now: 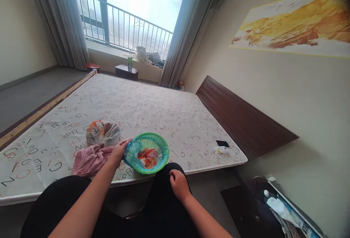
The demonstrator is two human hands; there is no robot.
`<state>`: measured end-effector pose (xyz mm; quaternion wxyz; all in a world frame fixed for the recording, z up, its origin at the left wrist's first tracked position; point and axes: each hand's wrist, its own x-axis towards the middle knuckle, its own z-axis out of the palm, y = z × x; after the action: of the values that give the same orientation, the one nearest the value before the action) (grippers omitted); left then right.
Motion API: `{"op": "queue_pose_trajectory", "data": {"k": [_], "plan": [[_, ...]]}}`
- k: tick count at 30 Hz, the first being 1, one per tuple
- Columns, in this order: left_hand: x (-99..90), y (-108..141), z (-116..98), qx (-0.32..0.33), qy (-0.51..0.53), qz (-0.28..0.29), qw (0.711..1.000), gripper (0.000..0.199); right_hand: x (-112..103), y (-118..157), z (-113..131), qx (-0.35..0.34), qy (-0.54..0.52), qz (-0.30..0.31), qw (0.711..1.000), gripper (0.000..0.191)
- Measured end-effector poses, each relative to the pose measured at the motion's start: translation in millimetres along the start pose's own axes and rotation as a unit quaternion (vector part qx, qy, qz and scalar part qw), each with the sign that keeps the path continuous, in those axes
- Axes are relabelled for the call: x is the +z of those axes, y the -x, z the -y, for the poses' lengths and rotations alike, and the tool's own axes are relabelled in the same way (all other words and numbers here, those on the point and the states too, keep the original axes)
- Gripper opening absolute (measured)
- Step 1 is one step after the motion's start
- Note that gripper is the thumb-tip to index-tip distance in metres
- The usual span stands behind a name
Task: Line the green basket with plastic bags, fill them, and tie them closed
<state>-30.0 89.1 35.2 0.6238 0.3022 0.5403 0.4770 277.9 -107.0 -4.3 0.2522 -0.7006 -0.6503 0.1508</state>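
Observation:
A green waste basket [163,140] lined with a thin blue plastic bag [133,154] tilts toward me at the mattress's near edge. Inside it lies a crumpled orange-and-white plastic bag [149,157]. My left hand [118,153] is closed on the basket's left rim, over the liner; its fingertips are partly hidden. Under and beside that wrist, a pink towel [90,160] lies bunched up. Just behind the towel sits a clear plastic bag [105,133] with orange contents or print. My right hand [179,185] rests on my knee, its fingers curled and nothing visible in them.
The bare mattress [153,103] has printed letters, with a dark headboard [240,112] on its right. A black phone [222,143] and white cables [222,152] lie near its right corner. A dark nightstand [246,205] holding several items stands at lower right.

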Motion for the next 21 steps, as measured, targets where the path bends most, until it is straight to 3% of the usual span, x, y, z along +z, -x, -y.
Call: {"op": "queue_pose_trajectory", "data": {"k": [6, 9, 13, 17, 21], "plan": [[-14.8, -13.0, 10.2, 0.018, -0.126, -0.013, 0.992, 0.028, 0.2, 0.4, -1.3, 0.001, -0.006, 0.001, 1.000, 0.024], [-20.4, -14.5, 7.1, 0.016, -0.128, -0.031, 0.991, 0.028, 0.4, 0.8, -2.2, 0.004, -0.006, 0.001, 1.000, 0.024], [-23.4, -6.9, -7.7, -0.022, -0.042, 0.044, 0.998, 0.047, 0.3, 0.5, -2.0, 0.004, -0.007, 0.005, 1.000, 0.023], [-23.4, 1.6, -18.3, -0.010, 0.037, 0.124, 0.992, 0.066, -0.4, 0.0, -0.7, 0.007, -0.012, 0.005, 1.000, 0.024], [-21.1, 2.4, -17.1, -0.002, -0.011, 0.124, 0.992, 0.068, -1.1, 0.2, -1.8, 0.006, -0.016, 0.008, 1.000, 0.024]]}}
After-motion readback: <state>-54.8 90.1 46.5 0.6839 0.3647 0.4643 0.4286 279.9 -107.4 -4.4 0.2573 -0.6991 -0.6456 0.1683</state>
